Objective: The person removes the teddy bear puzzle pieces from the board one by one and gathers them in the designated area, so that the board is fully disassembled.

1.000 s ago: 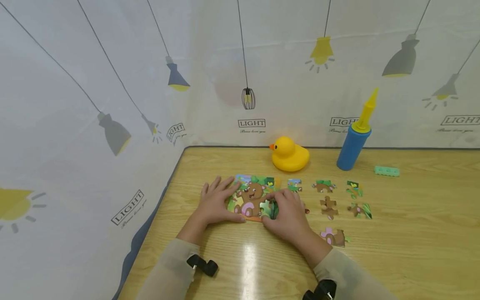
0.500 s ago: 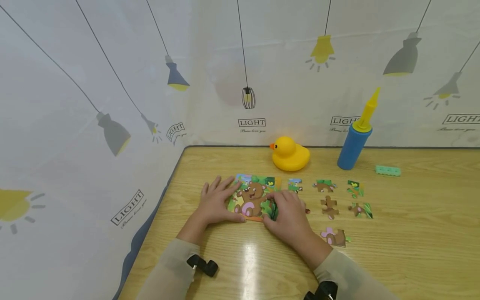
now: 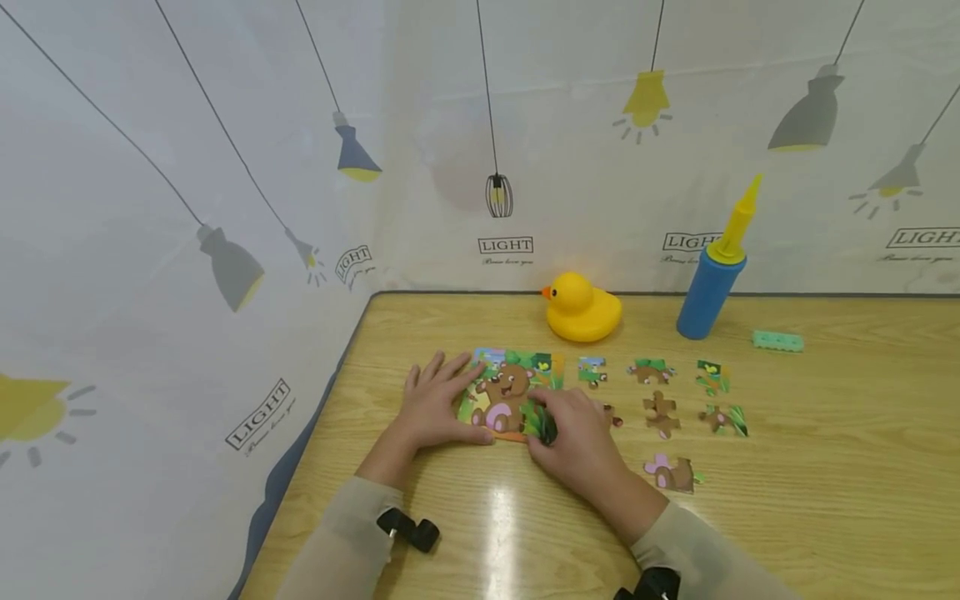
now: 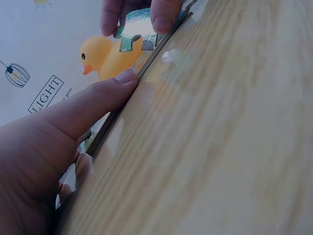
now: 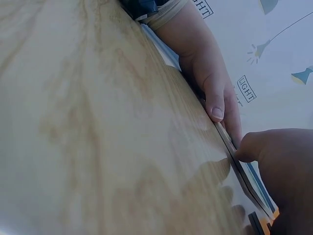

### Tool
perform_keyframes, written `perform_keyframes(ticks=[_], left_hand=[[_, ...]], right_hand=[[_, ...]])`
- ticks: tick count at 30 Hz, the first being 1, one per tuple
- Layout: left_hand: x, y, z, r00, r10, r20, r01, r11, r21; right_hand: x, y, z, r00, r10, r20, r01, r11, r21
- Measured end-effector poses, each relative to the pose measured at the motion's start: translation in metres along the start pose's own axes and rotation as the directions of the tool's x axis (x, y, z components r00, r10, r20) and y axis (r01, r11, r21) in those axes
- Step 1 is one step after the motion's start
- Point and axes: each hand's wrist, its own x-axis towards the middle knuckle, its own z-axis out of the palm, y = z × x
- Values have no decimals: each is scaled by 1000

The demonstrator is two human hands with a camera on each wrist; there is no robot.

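A jigsaw board with a bear picture lies on the table. My left hand rests along its left side, fingers spread, the thumb against its front edge. At the board's lower right my right hand pinches a green jigsaw piece between thumb and fingers. The left wrist view shows this piece tilted up, its notch visible; my right hand partly covers it. Several loose pieces lie to the right, among them a brown piece and a pink-and-brown piece.
A yellow rubber duck sits behind the board. Farther right stand a blue and yellow hand pump and a mint-green toy brick. A patterned wall sheet borders the table at the back and left.
The green piece has changed its tilt: its bright glare has gone and it looks darker in the head view. My right hand has shifted only slightly; my left hand stays on the board.
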Motion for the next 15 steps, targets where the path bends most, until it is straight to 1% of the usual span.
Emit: perform_keyframes(ticks=[9, 15], left_hand=[[0, 1, -1, 1000, -4, -8, 3, 1000, -9], [0, 0, 1, 1000, -8, -6, 8, 1000, 6]], right_hand=[[0, 1, -1, 997, -76, -23, 77, 997, 3], [-2, 3, -2, 995, -93, -43, 94, 995, 14]])
